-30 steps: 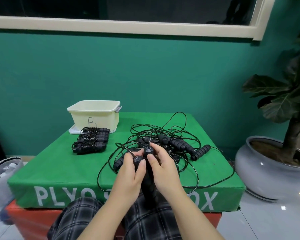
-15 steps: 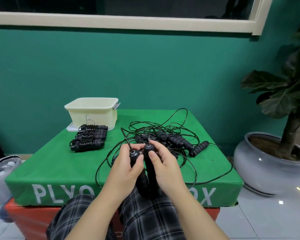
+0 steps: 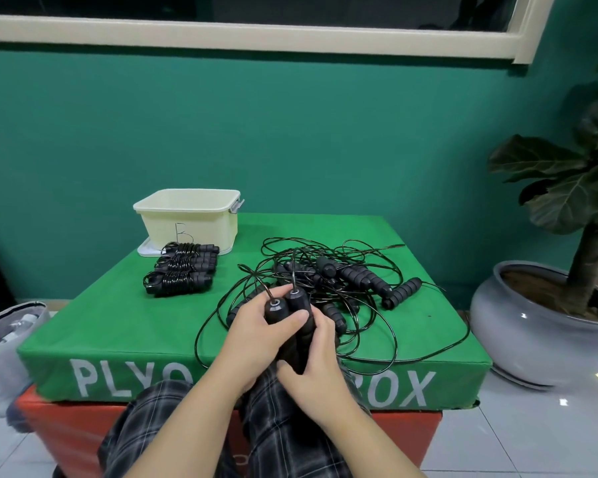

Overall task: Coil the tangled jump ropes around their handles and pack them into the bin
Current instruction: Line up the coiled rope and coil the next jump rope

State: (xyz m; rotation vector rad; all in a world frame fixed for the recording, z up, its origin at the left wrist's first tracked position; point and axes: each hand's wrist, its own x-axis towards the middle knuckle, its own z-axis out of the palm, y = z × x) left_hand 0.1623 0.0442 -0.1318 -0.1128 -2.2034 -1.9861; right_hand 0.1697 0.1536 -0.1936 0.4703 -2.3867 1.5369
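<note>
Left hand: the left hand (image 3: 252, 331) gripped the pair of handles (image 3: 288, 310) near their top ends, thumb laid across the front of both.
Right hand: the right hand (image 3: 316, 370) gripped the lower part of the same pair, fingers curled round it from the right side.
Pair of handles: two black handles were held side by side and roughly upright, top caps facing the camera, above the near edge of the box (image 3: 118, 322). A thin black cord left each cap and ran toward the far side.
Tangled ropes: the tangled ropes (image 3: 342, 281) lay in a loose heap on the right half of the box, just beyond the hands. Several foam-gripped handles lay among the cords. One cord loop hung over the near edge.
Coiled ropes: the coiled ropes (image 3: 183, 272) lay in a row on the far left part of the box, each cord wound round its handles. The exact count could not be told.
Bin: the cream bin (image 3: 190, 215) stood at the far left corner, just behind the coiled ropes, marked "B" on its near wall. Its contents could not be seen.
Box: green top, lettered near face, an orange layer beneath.
Plant: a potted plant (image 3: 546, 322) stood on the floor to the right of the box.
Bag: a grey bag (image 3: 4, 339) lay on the floor to the left.
</note>
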